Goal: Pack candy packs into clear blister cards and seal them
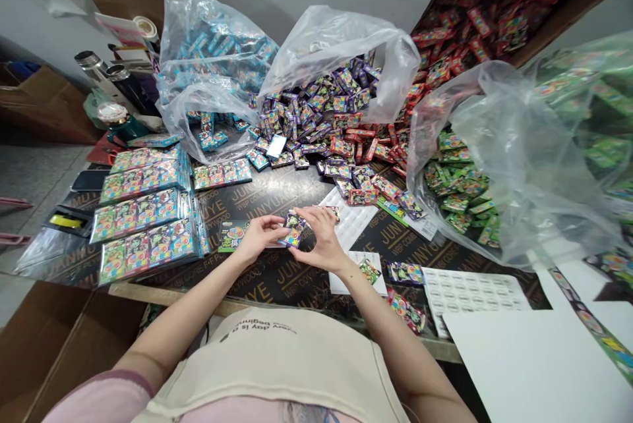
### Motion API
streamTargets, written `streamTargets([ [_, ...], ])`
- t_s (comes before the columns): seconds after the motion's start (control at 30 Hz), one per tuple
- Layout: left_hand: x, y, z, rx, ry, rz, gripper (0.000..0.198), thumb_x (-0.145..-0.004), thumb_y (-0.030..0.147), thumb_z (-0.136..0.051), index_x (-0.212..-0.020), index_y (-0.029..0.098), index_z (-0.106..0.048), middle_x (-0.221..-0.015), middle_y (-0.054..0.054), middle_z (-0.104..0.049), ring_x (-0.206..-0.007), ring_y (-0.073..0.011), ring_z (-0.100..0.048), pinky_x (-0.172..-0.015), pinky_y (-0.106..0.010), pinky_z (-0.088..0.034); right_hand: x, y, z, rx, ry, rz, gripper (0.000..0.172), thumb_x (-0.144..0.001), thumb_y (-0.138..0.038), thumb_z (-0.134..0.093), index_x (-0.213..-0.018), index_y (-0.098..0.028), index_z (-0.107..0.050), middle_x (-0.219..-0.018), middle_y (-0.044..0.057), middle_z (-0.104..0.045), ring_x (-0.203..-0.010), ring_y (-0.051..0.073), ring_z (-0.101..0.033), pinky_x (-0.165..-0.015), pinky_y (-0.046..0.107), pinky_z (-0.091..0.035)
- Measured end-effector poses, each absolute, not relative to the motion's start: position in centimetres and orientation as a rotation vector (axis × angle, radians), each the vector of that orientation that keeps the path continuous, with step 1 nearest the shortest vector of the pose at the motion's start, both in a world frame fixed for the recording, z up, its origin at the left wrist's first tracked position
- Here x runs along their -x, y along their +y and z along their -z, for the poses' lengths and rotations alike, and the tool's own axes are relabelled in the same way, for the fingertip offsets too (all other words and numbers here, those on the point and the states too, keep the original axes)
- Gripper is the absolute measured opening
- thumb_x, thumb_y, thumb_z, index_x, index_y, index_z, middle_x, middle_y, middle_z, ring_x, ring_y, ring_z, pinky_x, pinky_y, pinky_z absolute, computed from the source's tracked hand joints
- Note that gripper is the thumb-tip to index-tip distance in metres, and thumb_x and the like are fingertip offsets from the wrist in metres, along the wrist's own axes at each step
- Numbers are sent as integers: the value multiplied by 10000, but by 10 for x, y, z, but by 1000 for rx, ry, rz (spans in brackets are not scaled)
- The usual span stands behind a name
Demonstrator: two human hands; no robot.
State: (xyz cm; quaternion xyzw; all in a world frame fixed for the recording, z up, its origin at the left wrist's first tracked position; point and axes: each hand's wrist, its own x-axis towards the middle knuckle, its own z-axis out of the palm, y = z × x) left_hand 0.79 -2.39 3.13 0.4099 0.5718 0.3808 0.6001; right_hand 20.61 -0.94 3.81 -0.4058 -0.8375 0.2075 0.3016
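Note:
Over the near part of the dark printed table, a small purple candy packet (293, 228) with a colourful front is held between both hands. My left hand (258, 236) pinches its left edge between thumb and fingers. My right hand (320, 240) curves round the other side, its thumb at the lower edge and fingertips at the top. Partly under my left wrist lies a green printed card (232, 236). A reddish packet (332, 213) shows just behind my right fingers. Close to my right wrist, a green packet (370, 271) rests on a white card.
Stacks of wrapped multi-packs (143, 248) stand at the left. Plastic bags of blue (212, 47), purple (341, 28) and green packets (459, 192) line the back and right, with loose red packets (440, 70) between. Sticker sheets (475, 291) lie at right; a cardboard box (54, 350) is below left.

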Motion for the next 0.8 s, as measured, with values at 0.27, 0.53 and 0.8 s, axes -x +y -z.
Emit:
streamTargets([
  [0.27, 25, -28, 1, -2189, 1452, -265, 1039, -560, 394, -799, -1449, 246, -283, -1331, -140, -474, -1258, -343, -408, -1101, -601, -136, -224, -7, -11, 1223, -2206, -395, 661, -677, -349, -663, -1290, -247, -438, -1246, 100, -584, -1205, 308, -499, -1080, 512, -173],
  [0.53, 24, -32, -7, -2200, 1321, -431, 1110, -628, 315, -735, -1495, 238, -45, -1323, -105, -495, -1211, -277, -461, -1135, -529, -148, -228, -15, -6, 1095, -2226, -882, 934, -689, -407, -702, -1444, -245, -177, -1382, 142, -474, -1296, 302, -435, -1068, 538, -225],
  [0.8, 23, -32, -3, -2132, 1404, -501, 1138, -614, 347, -761, -1492, 252, -43, -1381, -103, -454, -1263, -301, -432, -1129, -528, -186, -213, -33, -9, 1208, -2053, -711, 789, -843, -438, -563, -1474, -233, -136, -1131, 96, -660, -1228, 270, -500, -1099, 540, -176],
])
